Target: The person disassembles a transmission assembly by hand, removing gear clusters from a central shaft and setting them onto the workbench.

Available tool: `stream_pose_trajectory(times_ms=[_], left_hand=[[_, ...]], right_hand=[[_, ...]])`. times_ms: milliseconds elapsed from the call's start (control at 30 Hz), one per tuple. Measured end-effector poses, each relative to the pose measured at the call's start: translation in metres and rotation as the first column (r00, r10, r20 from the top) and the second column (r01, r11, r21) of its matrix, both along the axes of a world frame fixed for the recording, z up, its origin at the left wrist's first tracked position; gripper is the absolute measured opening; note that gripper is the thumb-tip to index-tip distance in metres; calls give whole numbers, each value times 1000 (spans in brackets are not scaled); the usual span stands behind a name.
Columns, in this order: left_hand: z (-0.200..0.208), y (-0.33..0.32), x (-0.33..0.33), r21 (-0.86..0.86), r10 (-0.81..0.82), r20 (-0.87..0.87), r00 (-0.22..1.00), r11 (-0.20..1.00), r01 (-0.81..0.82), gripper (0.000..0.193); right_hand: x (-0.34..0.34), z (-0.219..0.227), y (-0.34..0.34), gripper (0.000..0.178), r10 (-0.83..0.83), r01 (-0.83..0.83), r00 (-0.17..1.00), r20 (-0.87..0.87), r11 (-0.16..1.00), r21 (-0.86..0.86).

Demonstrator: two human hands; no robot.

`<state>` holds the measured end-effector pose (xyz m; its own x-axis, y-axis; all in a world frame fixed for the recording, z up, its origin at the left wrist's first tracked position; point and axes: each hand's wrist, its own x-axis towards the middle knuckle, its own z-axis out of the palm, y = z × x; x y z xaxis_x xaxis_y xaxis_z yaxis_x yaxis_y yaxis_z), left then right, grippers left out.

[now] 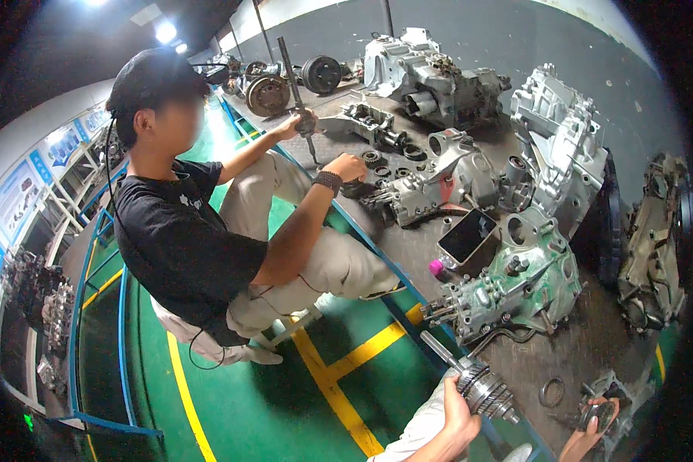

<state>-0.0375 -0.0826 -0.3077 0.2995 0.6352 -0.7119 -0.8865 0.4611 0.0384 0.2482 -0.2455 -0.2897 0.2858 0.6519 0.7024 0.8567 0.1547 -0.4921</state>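
Observation:
My left hand (460, 412) grips a gear shaft (485, 389), a steel shaft with several gears along it, held tilted beside the bench edge. At the lower right, my right hand (585, 440) has its fingers curled around a dark ring-shaped part (597, 416), perhaps a gear or synchronizer ring. A separate metal ring (551, 393) lies on the bench between my two hands. Beyond the shaft sits a gearbox housing (516, 285) with green stains. Part of another metal casting (631, 396) shows behind my right hand.
A seated co-worker (185, 223) at the left holds another shaft (294, 92) upright. On the bench (439, 254) stand more gearbox housings (446, 177), a large transmission (431, 77), a phone (468, 237) and a pink cap (436, 267). A blue rail (377, 254) edges the bench.

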Motion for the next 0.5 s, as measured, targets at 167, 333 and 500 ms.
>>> stream_pose_trajectory(times_ms=[167,333,500], left_hand=[[-12,-2,3,41,0,19,1000,999,-1,43],[-1,-1,0,23,-4,0,1000,1000,4,44],[-1,-1,1,31,-5,14,1000,999,5,44]], right_hand=[[-21,13,7,42,127,-77,901,-414,988,135],[-45,33,14,60,72,79,705,-705,980,180],[-49,39,17,59,82,74,716,-693,979,192]])
